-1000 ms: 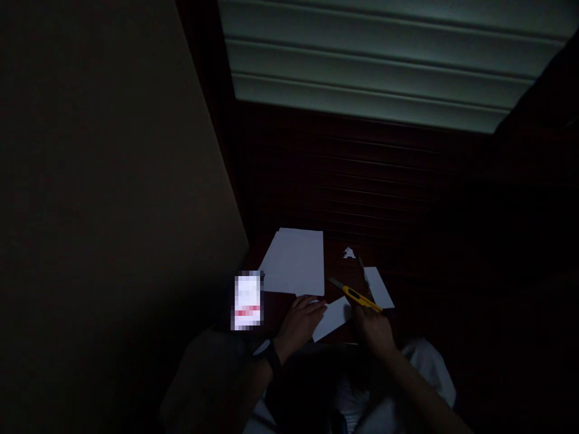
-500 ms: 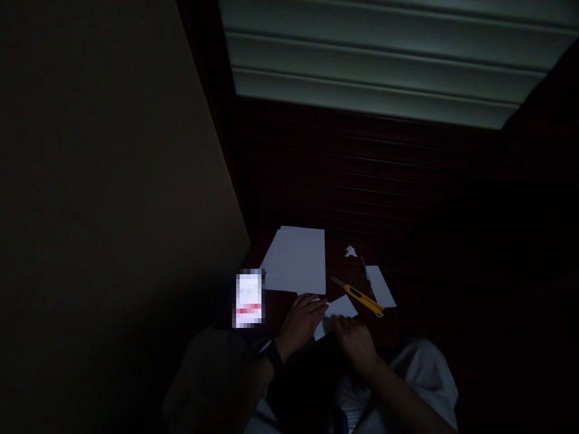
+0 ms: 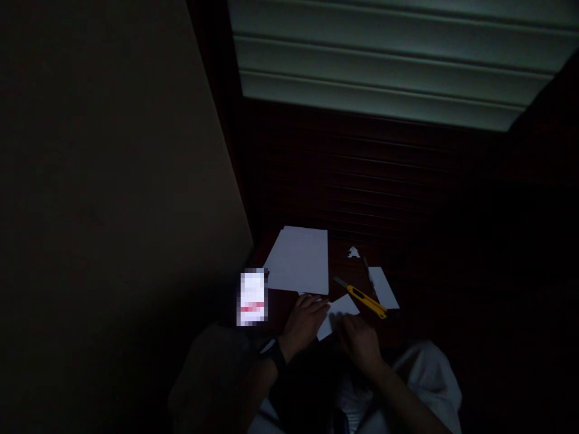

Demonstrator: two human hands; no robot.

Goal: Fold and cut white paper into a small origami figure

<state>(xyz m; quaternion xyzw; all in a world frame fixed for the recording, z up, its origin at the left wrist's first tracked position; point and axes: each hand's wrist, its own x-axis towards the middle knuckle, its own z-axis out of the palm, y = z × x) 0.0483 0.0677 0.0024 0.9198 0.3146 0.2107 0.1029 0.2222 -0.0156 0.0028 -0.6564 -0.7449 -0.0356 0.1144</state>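
A small white piece of paper lies on the dark table in front of me. My left hand rests flat across its left part, fingers stretched out. At the paper's near right edge is my right hand, its fingers curled down against the sheet. The tips are in shadow, so whether they pinch the edge or only press on it is hidden. Just beyond lies a yellow utility knife with its blade out, pointing to the far left.
White sheets are stacked at the back left. A lit, pixelated phone-like screen is left of my hands. Farther right are a small folded paper figure, a dark pen-like stick and a white paper strip. A wall borders the left.
The whole view has shifted slightly, so everything sits a little farther right. My left hand stays on the paper; my right hand has moved very little along its edge.
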